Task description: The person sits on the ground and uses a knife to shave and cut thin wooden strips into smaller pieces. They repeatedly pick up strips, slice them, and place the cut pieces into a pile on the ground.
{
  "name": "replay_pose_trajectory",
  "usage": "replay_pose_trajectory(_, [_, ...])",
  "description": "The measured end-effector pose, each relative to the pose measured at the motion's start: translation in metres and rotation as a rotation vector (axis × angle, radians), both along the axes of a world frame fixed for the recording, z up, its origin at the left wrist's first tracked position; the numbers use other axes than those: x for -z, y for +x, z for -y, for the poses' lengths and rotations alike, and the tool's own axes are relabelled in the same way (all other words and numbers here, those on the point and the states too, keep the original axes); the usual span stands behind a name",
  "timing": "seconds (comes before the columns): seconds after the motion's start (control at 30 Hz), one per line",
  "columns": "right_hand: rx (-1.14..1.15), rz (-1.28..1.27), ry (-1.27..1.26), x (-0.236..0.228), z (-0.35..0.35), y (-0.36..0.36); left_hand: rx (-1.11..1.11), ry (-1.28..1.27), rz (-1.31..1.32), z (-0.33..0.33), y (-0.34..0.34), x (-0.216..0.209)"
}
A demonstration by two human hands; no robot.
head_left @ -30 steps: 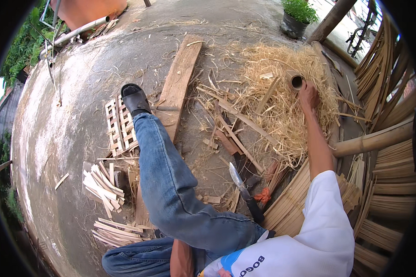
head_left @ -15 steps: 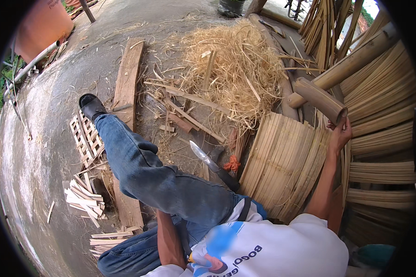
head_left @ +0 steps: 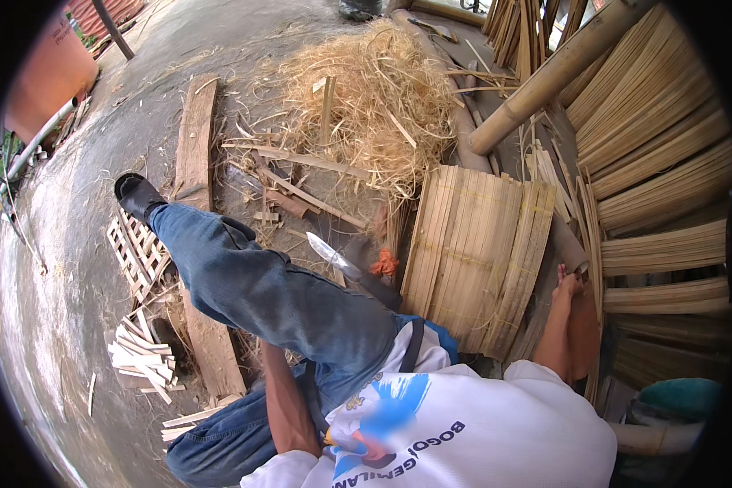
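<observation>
At the right, my right hand (head_left: 572,282) closes on the near end of a bamboo tube (head_left: 568,244). The tube lies low between a panel of flat bamboo strips (head_left: 464,252) and the bundled strips at the far right, and the panel covers part of it. My left forearm (head_left: 285,407) passes down behind my raised leg (head_left: 276,293), which hides the left hand. A knife with a bright blade (head_left: 328,250) and dark handle lies beside my thigh, pointing away to the left.
Beyond the panel sits a heap of curly bamboo shavings (head_left: 366,98). A thick bamboo pole (head_left: 545,81) slants over the right side. Long planks (head_left: 195,146) and pale cut strips (head_left: 142,354) lie at the left. An orange container (head_left: 49,81) stands far left.
My right hand has lowered the bamboo tube from above the slanting pole to beside the strip panel, nearer to me. The whole view has shifted slightly. The knife lies as before.
</observation>
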State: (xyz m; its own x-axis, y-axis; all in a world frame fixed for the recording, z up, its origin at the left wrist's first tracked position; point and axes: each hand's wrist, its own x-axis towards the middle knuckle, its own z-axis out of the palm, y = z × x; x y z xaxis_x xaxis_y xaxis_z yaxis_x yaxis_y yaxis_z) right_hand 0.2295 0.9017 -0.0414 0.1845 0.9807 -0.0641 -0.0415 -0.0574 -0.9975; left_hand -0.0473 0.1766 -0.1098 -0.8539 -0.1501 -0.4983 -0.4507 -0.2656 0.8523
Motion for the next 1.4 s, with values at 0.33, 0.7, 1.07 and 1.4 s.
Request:
replay_pose_trajectory(0.33, [0.021, 0.796, -0.088, 0.004, 0.042, 0.011, -0.018, 0.009, 0.047, 0.010, 0.013, 0.015])
replay_pose_trajectory(0.7, [0.342, 1.111, 0.451, 0.022, -0.024, 0.052, -0.016, 0.052, 0.081, 0.008, 0.017, 0.029])
replay_pose_trajectory(1.07, [-0.996, 0.681, 0.682, -0.065, 0.266, -0.212, -0.098, 0.045, 0.087, 0.025, 0.027, 0.031])
replay_pose_trajectory(1.4, [-1.818, 1.144, 0.766, 0.073, 0.427, -0.234, -0.184, 0.057, 0.091, 0.041, 0.036, 0.038])
